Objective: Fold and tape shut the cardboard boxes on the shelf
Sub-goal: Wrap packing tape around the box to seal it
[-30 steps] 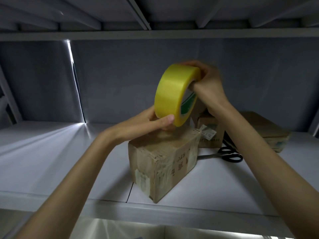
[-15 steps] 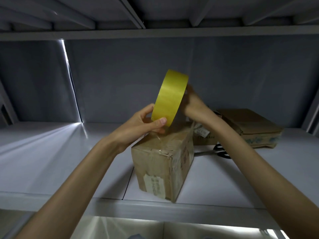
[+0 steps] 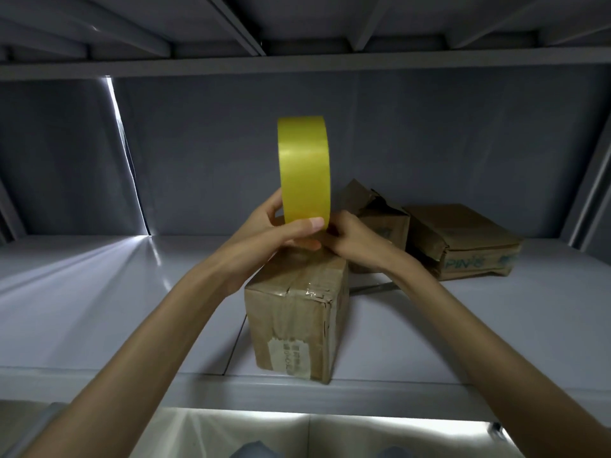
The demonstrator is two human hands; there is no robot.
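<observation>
A yellow tape roll (image 3: 304, 166) stands edge-on toward me above a closed, worn cardboard box (image 3: 297, 312) near the shelf's front edge. My left hand (image 3: 274, 229) grips the roll's lower part, thumb pressed across its band. My right hand (image 3: 347, 236) pinches at the roll's bottom right edge, just above the box top. Behind them sits a crumpled box with raised flaps (image 3: 373, 213), and to its right a flat box printed "PIN" (image 3: 463, 242).
The grey shelf board (image 3: 99, 292) stretches left of the box. A metal blade of scissors (image 3: 373, 287) pokes out under my right wrist. Another shelf's underside (image 3: 297, 64) hangs overhead, a slanted upright (image 3: 591, 180) stands at right, and a lit lower level (image 3: 231, 431) shows beneath.
The roll has turned from angled to edge-on and come lower toward the box. My right hand slid from the roll's side to its bottom edge. The view shifted, and the box looks turned.
</observation>
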